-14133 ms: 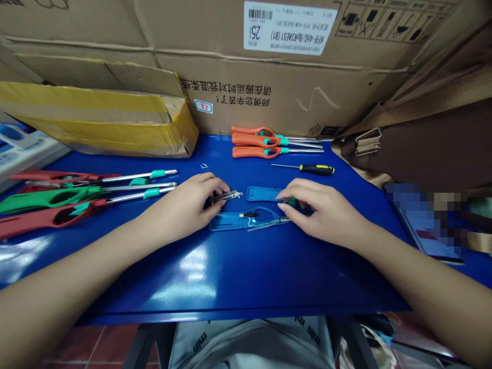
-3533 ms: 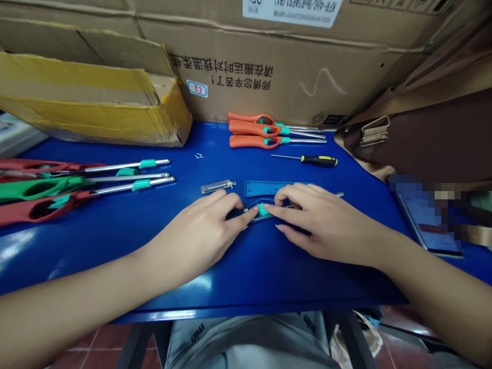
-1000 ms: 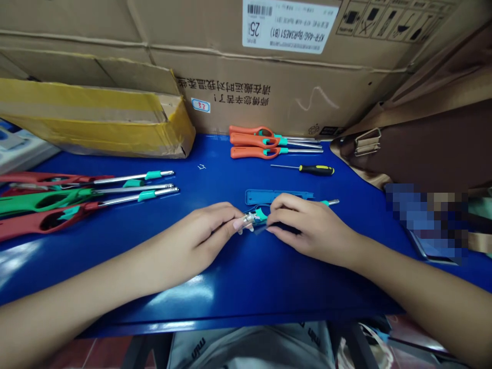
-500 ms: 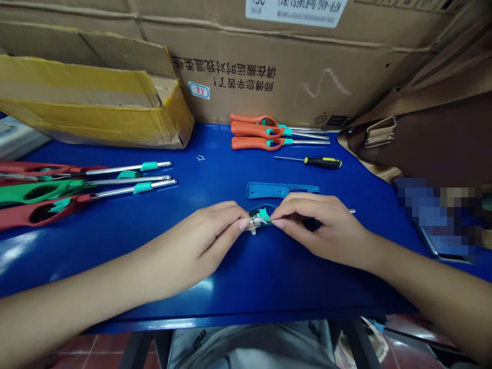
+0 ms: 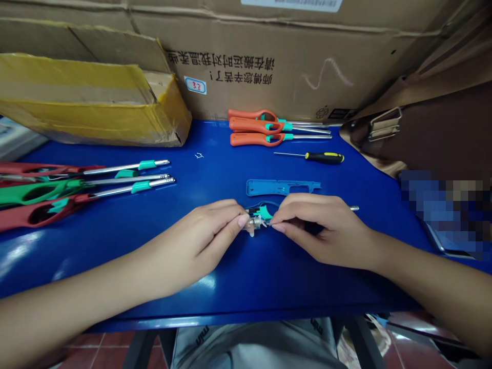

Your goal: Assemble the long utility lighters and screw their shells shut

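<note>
My left hand (image 5: 209, 233) is closed, with thumb and forefinger pinching a clear plastic lighter fuel tank (image 5: 252, 224) that has a metal valve at its end. Just beyond the tank lies a blue lighter casing half with a teal trigger (image 5: 264, 211) in it, largely hidden by both hands. Thumb and forefinger of my right hand (image 5: 326, 228) are pressed together beside the valve; what they grip is too small to make out. A metal tube tip (image 5: 354, 208) pokes out past my right knuckles. Another blue casing half (image 5: 269, 188) lies hollow side up behind my hands.
Three orange lighters (image 5: 257, 138) and a black-yellow screwdriver (image 5: 325, 158) lie toward the back. Red and green lighters (image 5: 49, 192) are at left, near tiny white pieces (image 5: 199, 155). Cardboard boxes (image 5: 154, 123) stand behind. A binder clip (image 5: 384, 124) holds brown material at right.
My right fingertips have drawn slightly away from the teal trigger, toward the near side of the valve. My left hand keeps its grip on the tank. The camera view has shifted slightly.
</note>
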Available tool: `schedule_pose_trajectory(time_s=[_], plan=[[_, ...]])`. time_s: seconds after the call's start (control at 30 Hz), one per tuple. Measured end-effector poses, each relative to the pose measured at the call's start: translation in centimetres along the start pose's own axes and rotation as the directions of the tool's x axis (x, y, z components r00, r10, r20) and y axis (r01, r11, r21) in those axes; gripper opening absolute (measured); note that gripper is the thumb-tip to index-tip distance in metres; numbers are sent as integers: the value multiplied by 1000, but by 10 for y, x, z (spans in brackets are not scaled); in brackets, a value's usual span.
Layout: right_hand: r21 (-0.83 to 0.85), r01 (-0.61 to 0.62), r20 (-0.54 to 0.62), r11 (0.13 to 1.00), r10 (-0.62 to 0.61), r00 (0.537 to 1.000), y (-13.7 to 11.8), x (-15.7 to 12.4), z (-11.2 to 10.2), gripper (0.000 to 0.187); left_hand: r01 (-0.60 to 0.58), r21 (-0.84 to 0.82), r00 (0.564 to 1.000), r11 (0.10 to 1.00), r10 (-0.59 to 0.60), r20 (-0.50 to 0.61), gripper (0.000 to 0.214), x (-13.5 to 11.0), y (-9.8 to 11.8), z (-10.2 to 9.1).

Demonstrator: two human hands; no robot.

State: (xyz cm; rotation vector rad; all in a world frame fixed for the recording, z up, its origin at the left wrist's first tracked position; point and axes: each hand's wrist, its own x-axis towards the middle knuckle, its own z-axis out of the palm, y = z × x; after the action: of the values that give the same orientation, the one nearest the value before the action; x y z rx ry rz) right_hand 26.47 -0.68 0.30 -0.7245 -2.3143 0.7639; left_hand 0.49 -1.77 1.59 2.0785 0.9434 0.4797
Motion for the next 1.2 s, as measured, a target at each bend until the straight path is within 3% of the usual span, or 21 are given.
schedule_pose_trajectory(time_s=[0.23, 0.47, 1.2], plan=[[-20, 13, 27, 1000, -13, 1000, -2, 1, 2, 11, 6, 2, 1000, 1000, -6, 2, 26, -1, -1, 1], [-11, -58, -7, 998, 58, 998, -2, 0, 0, 10, 11, 8, 1000, 1000, -11, 4, 27, 0, 0, 0], [-34, -10, 37, 999, 11, 999, -1, 1, 0, 11, 10, 32, 1000, 999, -11, 24, 28, 0, -2, 1]])
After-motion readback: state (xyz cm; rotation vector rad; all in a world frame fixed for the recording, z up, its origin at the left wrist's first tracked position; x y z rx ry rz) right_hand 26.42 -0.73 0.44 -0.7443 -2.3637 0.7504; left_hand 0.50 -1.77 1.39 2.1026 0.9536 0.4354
